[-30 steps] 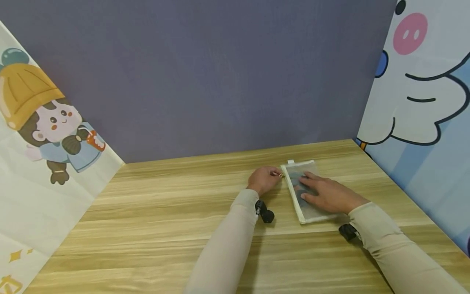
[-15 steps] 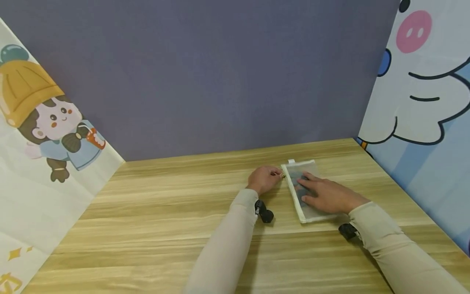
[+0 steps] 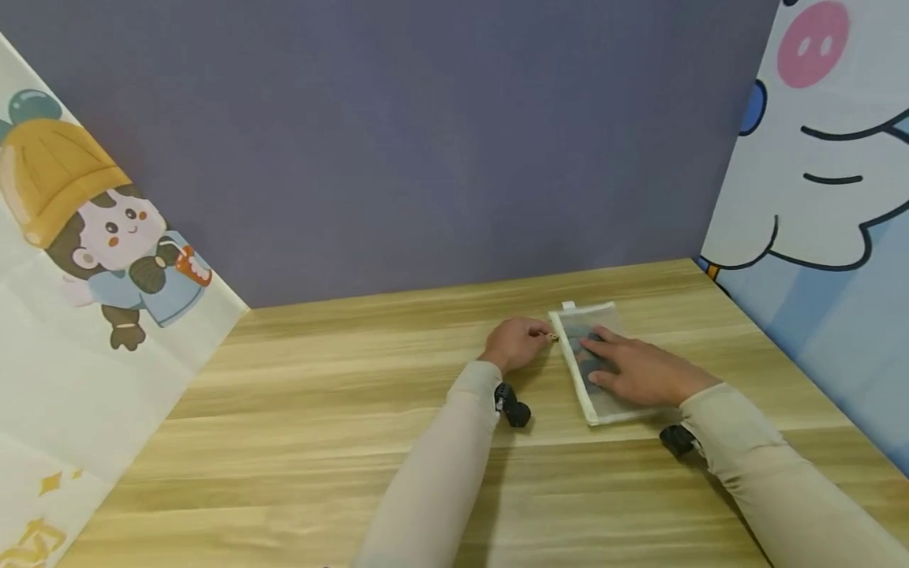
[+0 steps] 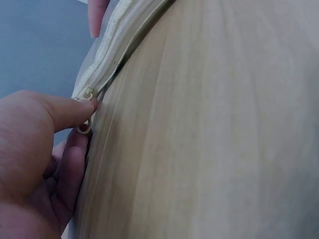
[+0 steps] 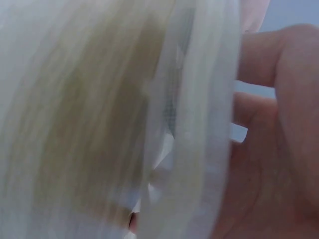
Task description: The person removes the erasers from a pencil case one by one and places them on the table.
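Note:
A translucent mesh zip pouch [image 3: 607,408] lies on the table, its cream zipper edge [image 3: 577,382] facing left. At the far part of that edge, my left hand [image 3: 513,345] pinches the small gold zipper pull [image 4: 90,121] between thumb and finger. My right hand [image 3: 648,372] rests on the pouch with its fingers spread and fairly straight. Dark bluish shapes show through the mesh beside those fingers; what they are cannot be made out. In the right wrist view the pouch's blurred near edge [image 5: 199,119] covers part of the fingers.
The wood-grain table [image 3: 298,442] stretches left and toward the person. A plain grey-purple wall [image 3: 440,150] stands behind it. Cartoon-printed panels flank the table at the left [image 3: 43,315] and right [image 3: 838,315]. A small white tab [image 3: 569,304] sticks out from the pouch's far end.
My left hand and the zipper pull appear to have slid very slightly toward the person along the zipper edge. The right hand stays on the pouch. The head view has shifted a little.

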